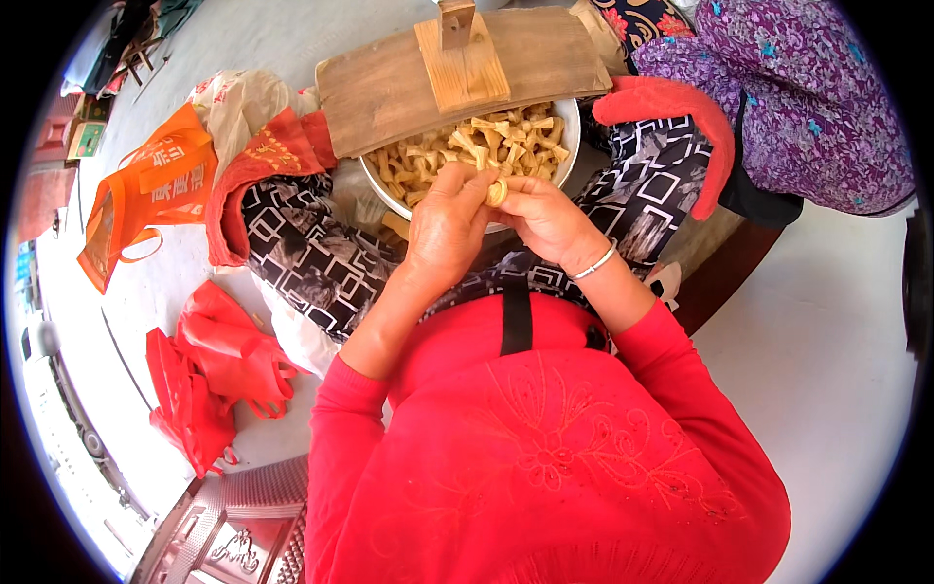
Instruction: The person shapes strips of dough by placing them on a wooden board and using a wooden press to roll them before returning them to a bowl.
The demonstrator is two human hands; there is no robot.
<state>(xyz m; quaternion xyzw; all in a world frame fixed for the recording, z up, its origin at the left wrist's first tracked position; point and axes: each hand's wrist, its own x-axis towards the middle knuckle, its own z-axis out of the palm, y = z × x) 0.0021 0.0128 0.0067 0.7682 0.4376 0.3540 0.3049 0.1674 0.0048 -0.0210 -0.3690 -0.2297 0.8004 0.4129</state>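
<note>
Angling inward over the bowl [573, 146], left hand [448, 220] and right hand [553, 222] meet, each grip clamped on one yellow piece [497, 193].

Left hand [448, 216], right hand [547, 220] (both curled)

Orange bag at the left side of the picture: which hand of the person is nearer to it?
Left. The left hand is to the right of the orange bag; the right hand is farther right.
</note>
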